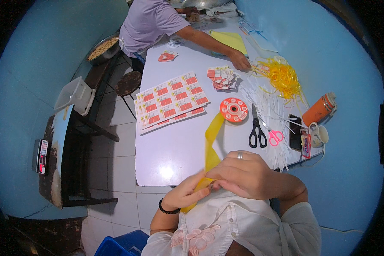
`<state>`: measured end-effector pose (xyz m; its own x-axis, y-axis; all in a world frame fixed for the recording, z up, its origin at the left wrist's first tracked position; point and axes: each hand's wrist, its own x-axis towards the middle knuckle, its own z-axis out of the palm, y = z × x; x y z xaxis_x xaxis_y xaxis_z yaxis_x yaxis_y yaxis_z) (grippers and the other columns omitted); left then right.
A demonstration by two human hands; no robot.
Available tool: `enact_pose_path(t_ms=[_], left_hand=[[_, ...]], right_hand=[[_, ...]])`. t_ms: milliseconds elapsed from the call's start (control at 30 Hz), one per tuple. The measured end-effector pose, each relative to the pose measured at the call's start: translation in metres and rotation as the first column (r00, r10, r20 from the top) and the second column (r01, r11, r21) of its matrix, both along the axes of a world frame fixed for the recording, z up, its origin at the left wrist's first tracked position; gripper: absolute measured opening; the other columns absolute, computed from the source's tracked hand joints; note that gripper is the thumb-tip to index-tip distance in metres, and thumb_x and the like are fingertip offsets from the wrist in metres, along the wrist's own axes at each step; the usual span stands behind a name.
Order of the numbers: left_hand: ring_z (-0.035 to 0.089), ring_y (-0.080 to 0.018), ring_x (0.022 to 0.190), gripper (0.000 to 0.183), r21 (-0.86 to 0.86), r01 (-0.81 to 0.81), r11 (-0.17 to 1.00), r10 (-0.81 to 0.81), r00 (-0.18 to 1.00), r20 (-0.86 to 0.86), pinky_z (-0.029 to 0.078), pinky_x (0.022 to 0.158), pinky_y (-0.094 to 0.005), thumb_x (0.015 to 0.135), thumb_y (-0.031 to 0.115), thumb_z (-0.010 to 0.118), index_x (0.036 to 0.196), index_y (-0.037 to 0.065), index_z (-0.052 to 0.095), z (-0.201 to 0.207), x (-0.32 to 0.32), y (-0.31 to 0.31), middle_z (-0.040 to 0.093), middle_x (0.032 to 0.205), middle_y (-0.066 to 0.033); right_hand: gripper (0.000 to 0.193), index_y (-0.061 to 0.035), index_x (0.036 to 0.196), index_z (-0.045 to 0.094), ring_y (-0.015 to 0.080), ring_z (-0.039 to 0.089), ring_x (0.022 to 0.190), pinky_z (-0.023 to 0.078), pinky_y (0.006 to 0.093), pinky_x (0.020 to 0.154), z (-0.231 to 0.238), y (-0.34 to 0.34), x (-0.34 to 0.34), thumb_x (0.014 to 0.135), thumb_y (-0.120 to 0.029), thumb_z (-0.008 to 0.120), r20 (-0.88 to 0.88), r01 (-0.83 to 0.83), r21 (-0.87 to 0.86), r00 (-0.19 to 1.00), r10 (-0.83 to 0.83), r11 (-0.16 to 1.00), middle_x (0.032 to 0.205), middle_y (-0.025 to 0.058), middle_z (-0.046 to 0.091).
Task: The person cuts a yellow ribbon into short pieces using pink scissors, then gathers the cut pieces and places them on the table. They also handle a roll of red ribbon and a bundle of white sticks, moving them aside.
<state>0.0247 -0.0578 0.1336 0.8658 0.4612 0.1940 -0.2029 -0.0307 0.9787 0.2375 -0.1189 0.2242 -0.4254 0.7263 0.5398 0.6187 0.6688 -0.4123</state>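
Ribbon [212,133] runs from its spool [228,112] on the table [162,164] past the near edge, where the left hand [184,192] and right hand [243,175] both pinch it, presumably for steadiness. Black scissors [256,123] lie beside the spool, perhaps for easy reach.

Yellow ribbon [213,141] gleams smooth at centre; white tabletop [158,153] shines glossy, left of it; paper label sheets [170,100] above; black scissors [257,138] show smooth plastic handles, right; creased cloth shirt [251,217], bottom.
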Motion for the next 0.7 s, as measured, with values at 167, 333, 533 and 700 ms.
enact_pose_path(t_ms=[167, 333, 533, 700], left_hand=[[0.046, -0.0205, 0.118, 0.033, 0.309, -0.683, 0.662, 0.7, 0.711, 0.072, 0.043, 0.089, -0.0324, 0.096, 0.012, 0.052, 0.127, -0.001, 0.051, -0.025, 0.033, 0.011, 0.049, 0.132, -0.013], [0.055, -0.0186, 0.112, 0.036, -0.434, -0.305, 0.848, 0.316, 0.948, -0.049, 0.045, 0.092, -0.0333, 0.101, 0.025, 0.046, 0.129, 0.002, 0.05, -0.042, 0.042, 0.013, 0.06, 0.119, -0.0085], [0.061, -0.0175, 0.097, 0.039, -0.784, -0.093, 0.614, 0.255, 0.963, 0.085, 0.051, 0.079, -0.031, 0.102, 0.026, 0.044, 0.134, 0.003, 0.046, -0.04, 0.06, 0.027, 0.061, 0.112, -0.0079], [0.053, -0.0098, 0.077, 0.039, -0.892, -0.054, 0.449, 0.396, 0.907, 0.144, 0.05, 0.07, -0.0264, 0.1, 0.019, 0.049, 0.135, 0.003, 0.045, -0.065, 0.069, 0.065, 0.055, 0.099, -0.0042]], right_hand=[[0.043, -0.0008, 0.103, 0.065, 0.0256, 0.062, 0.078, 0.052, 0.0363, 0.066, -0.015, 0.02, 0.015, 0.062, 0.004, 0.073, 0.028, 0.301, 0.456, 0.936, -0.352, 0.837, 0.09, 0.0088, 0.064], [0.038, -0.003, 0.106, 0.064, 0.0224, 0.061, 0.081, 0.051, 0.0375, 0.072, -0.044, 0.023, 0.014, 0.07, -0.015, 0.063, 0.188, 0.189, 0.418, 0.939, -0.288, 0.889, 0.086, 0.0061, 0.06], [0.031, -0.0082, 0.106, 0.063, 0.0205, 0.06, 0.082, 0.05, 0.0364, 0.076, -0.083, 0.007, -0.005, 0.077, -0.018, 0.062, 0.23, -0.009, 0.145, 0.973, -0.025, 0.989, 0.084, 0.0038, 0.057], [0.029, -0.0086, 0.108, 0.062, 0.0242, 0.063, 0.084, 0.051, 0.0368, 0.076, -0.097, 0.001, -0.012, 0.081, -0.016, 0.068, -0.114, -0.264, -0.28, 0.964, 0.241, 0.923, 0.09, 0.0055, 0.062]])
